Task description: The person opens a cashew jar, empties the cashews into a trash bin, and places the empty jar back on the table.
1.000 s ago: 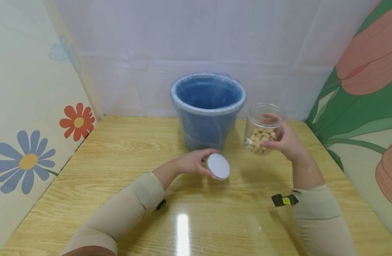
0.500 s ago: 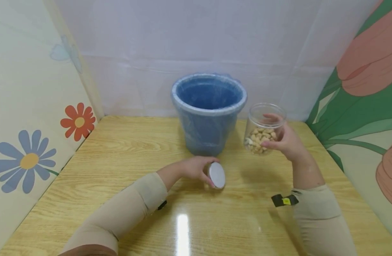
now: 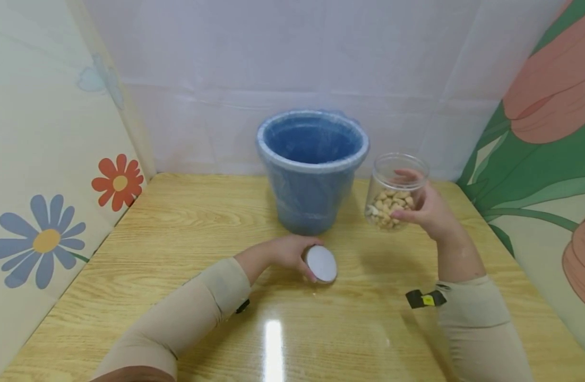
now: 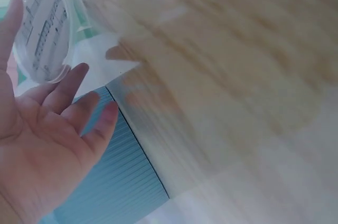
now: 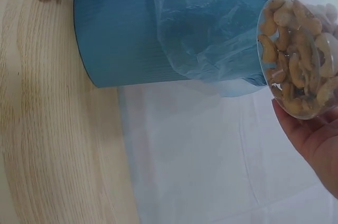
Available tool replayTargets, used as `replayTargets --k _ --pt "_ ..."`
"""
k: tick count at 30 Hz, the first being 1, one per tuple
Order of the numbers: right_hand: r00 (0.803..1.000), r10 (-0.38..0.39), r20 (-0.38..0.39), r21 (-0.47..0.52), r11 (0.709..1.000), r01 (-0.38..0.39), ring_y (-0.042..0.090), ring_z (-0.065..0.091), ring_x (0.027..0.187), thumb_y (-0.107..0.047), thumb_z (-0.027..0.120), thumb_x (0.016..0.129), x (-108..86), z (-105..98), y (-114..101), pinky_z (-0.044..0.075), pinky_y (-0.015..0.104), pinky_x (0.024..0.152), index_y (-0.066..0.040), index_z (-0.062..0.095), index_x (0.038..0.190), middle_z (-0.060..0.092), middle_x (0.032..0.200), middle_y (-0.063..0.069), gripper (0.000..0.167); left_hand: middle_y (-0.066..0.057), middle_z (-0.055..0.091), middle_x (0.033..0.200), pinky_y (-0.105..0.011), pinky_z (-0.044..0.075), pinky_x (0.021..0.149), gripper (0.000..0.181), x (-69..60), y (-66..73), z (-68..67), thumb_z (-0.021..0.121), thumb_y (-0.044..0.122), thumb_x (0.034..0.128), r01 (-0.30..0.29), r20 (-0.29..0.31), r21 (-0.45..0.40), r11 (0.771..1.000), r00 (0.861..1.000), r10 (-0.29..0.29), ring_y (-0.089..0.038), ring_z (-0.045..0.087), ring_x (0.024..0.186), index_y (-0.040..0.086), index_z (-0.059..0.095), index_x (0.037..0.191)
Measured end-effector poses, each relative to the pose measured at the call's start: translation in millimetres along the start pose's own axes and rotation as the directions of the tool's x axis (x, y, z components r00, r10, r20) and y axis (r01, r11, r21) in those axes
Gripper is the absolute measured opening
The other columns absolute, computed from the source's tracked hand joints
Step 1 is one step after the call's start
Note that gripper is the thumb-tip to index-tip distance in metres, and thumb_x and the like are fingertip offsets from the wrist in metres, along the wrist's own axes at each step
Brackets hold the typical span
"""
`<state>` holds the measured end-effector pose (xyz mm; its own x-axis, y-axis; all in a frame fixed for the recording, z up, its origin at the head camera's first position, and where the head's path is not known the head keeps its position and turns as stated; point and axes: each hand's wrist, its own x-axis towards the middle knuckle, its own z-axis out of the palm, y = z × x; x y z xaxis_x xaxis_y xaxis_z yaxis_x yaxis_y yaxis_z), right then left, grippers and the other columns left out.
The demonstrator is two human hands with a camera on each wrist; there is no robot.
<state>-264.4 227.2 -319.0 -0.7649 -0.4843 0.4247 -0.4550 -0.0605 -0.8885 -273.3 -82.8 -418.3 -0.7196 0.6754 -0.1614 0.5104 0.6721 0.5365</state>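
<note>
While left hand (image 3: 289, 251) fingers pinch the lid (image 3: 321, 263) and right hand (image 3: 435, 213) fingers grip the uncapped jar (image 3: 384, 183), tilting or slipping could spill cashews (image 3: 387, 204) onto the surface (image 3: 201, 209).

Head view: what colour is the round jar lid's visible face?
White; the round lid shows best in the head view.

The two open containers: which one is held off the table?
The clear jar, held up in the right hand with cashews inside; the blue bin stands on the table.
</note>
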Motion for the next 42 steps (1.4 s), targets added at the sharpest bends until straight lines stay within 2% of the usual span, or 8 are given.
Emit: replayTargets --k 2,7,17,22,29,37,42 --pt "1.0 0.004 0.0 0.001 1.0 -0.004 0.019 0.058 0.095 0.017 0.059 0.075 0.0 0.0 0.1 0.054 0.031 0.074 -0.011 0.029 0.137 0.039 0.126 0.011 0.074 -0.003 0.055 0.124 -0.034 0.036 0.1 0.088 -0.1 -1.3 0.2 0.083 0.042 0.0587 -0.003 0.005 0.023 1.0 1.0 0.003 -0.02 0.05 0.114 0.014 0.045 0.132" --pt "1.0 0.014 -0.002 0.005 1.0 -0.014 0.019 0.058 0.093 0.016 0.059 0.075 0.0 0.6 -0.2 0.054 0.031 0.073 -0.005 0.025 0.138 0.038 0.126 0.011 0.074 -0.002 0.056 0.123 -0.032 0.036 0.099 0.086 0.2 -3.4 0.3 0.083 0.04 0.0599 0.013 0.009 0.053 0.998 1.0 -0.014 -0.019 0.05 0.113 0.014 0.045 0.133" --pt "1.0 0.014 -0.006 -0.008 1.0 -0.014 0.019 0.058 0.094 0.016 0.059 0.076 0.1 1.6 -0.3 0.054 0.03 0.072 -0.004 0.024 0.139 0.038 0.126 0.012 0.075 -0.005 0.054 0.125 -0.033 0.038 0.098 0.084 -2.6 -0.4 -3.7 0.084 0.037 0.0606 0.119 0.004 0.046 0.992 0.993 -0.119 -0.022 0.05 0.113 0.011 0.046 0.131" --pt "1.0 0.015 -0.02 -0.023 1.0 -0.016 0.019 0.057 0.094 0.015 0.06 0.075 0.0 2.0 -0.1 0.054 0.03 0.072 -0.004 0.026 0.139 0.039 0.126 0.012 0.075 -0.004 0.055 0.123 -0.034 0.038 0.098 0.081 -3.2 1.0 -4.9 0.084 0.038 0.0609 0.118 0.007 0.079 0.99 0.993 -0.119 -0.022 0.051 0.112 0.012 0.048 0.129" --pt "1.0 0.023 -0.021 -0.013 1.0 -0.023 0.019 0.058 0.093 0.015 0.059 0.075 0.0 2.5 0.1 0.054 0.03 0.073 -0.003 0.025 0.138 0.039 0.124 0.012 0.074 -0.007 0.058 0.119 -0.034 0.04 0.096 0.079 -5.1 3.3 -3.8 0.083 0.04 0.06 0.111 -0.012 0.183 0.977 0.994 -0.111 -0.023 0.053 0.109 0.011 0.05 0.126" --pt "0.999 0.026 -0.021 0.0 1.0 -0.026 0.019 0.058 0.094 0.016 0.059 0.075 0.7 3.1 0.6 0.054 0.029 0.074 -0.002 0.024 0.138 0.04 0.124 0.012 0.075 -0.009 0.053 0.127 -0.035 0.038 0.099 0.086 -5.5 4.2 -3.1 0.082 0.043 0.0619 0.143 -0.01 0.212 0.967 0.99 -0.144 -0.025 0.049 0.116 0.01 0.045 0.133" --pt "1.0 0.013 -0.017 -0.002 1.0 -0.013 0.019 0.057 0.095 0.016 0.059 0.075 1.5 2.1 2.9 0.054 0.029 0.074 -0.004 0.026 0.138 0.039 0.124 0.013 0.074 -0.008 0.05 0.131 -0.035 0.036 0.101 0.087 -6.2 4.6 -4.4 0.081 0.042 0.0632 0.158 -0.006 0.2 0.967 0.987 -0.16 -0.025 0.047 0.118 0.011 0.043 0.135"
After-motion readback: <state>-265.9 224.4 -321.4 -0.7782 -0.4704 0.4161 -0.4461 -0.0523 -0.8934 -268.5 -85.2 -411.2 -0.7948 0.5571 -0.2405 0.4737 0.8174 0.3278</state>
